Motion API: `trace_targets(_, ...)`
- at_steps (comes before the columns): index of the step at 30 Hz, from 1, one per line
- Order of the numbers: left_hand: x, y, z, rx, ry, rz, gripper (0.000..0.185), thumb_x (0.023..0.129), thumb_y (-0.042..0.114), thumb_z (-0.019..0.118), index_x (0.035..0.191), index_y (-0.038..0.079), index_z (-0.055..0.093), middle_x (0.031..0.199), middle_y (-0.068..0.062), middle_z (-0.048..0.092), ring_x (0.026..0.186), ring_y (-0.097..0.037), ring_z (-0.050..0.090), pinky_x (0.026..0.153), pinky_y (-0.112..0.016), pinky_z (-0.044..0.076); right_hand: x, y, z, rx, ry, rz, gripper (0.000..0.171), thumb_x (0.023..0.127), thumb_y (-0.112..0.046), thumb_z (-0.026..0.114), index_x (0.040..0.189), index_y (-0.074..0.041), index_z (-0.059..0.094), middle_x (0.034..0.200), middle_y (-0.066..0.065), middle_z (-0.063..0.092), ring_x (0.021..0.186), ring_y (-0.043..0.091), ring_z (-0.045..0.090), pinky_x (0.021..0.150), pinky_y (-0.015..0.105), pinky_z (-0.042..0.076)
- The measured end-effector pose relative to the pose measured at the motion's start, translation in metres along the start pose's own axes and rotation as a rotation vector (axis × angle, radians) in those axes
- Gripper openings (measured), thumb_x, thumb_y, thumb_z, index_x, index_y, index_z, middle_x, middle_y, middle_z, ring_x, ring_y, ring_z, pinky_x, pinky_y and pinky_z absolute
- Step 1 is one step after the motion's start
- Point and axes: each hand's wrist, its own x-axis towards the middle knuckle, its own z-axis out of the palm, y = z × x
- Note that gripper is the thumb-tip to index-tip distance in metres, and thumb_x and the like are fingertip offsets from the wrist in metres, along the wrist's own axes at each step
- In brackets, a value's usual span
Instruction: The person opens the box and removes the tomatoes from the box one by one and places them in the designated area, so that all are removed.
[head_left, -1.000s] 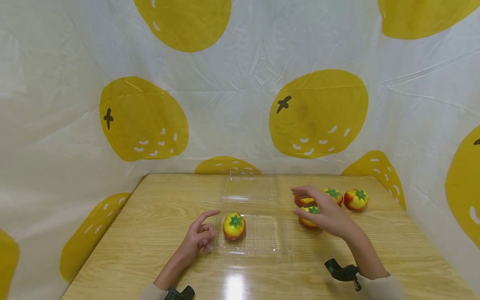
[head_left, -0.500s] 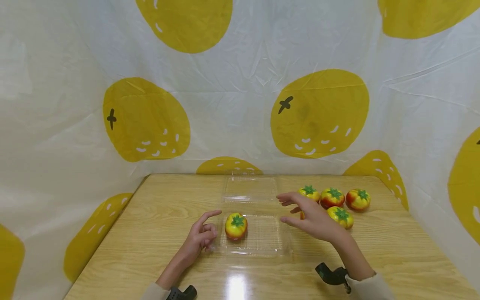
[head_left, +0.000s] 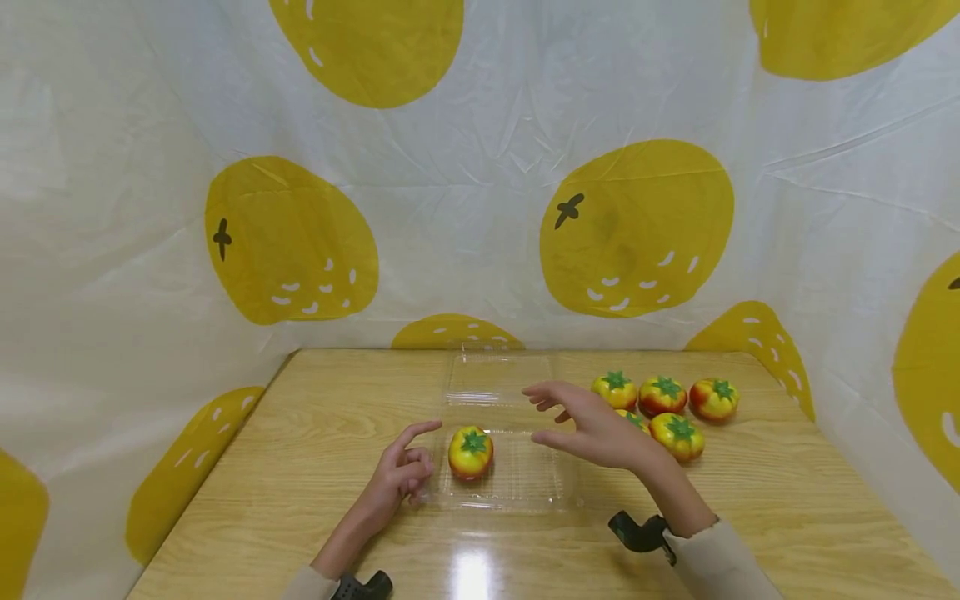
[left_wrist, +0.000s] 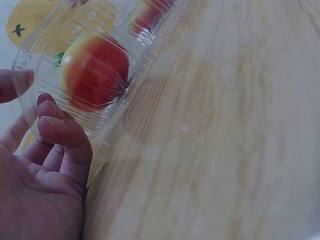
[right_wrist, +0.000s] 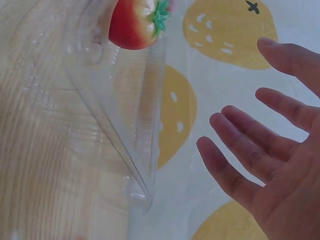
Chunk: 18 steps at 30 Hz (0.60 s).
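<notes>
- Clamshell box (head_left: 517,475) of clear plastic was seen lying open on the wooden bench (head_left: 300,467), its near tray toward the person and its flat lid (head_left: 498,379) laid out behind.
- Nearest the viewer, the left hand (head_left: 397,475) was rested on the bench at the tray's left edge; its grip was loosely curled, the forefinger stretched out, and the fingertips (left_wrist: 55,120) were touching the tray's rim without clasping it.
- One toy tomato (head_left: 470,451) was seen inside the tray, at its left side.
- The right hand (head_left: 592,429) was held above the tray's right part, its grip released, fingers spread and nothing carried.
- Farther back and to the right, a group of toy tomatoes (head_left: 678,433) was set on the bench, just beside the box.
- Behind the bench, a white sheet printed with yellow fruit (head_left: 637,225) was hung.
</notes>
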Motion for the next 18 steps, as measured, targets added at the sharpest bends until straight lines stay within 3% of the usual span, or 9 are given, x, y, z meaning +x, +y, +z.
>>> trace_targets(13,0.001,0.001,0.0,0.013,0.005,-0.02,0.065,0.098,0.004,0.055,0.158,0.001,0.031,0.072,0.004,0.051,0.054,-0.007,0.042,0.046,-0.019,0.041,0.025,0.0,0.004,-0.053,-0.076,-0.034,0.056,0.095,-0.031,0.074,0.143,-0.01,0.055,0.136,0.012,0.064,0.12,0.033,0.065,0.094,0.048,0.059)
trace_targets(18,0.001,0.002,0.001,0.014,0.011,-0.033,0.065,0.098,0.005,0.055,0.158,0.002,0.03,0.073,0.004,0.051,0.054,-0.008,0.042,0.047,-0.019,0.04,0.033,-0.001,0.006,-0.028,-0.127,-0.034,0.058,0.095,-0.03,0.075,0.144,-0.008,0.053,0.139,0.014,0.062,0.122,0.035,0.064,0.095,0.051,0.059)
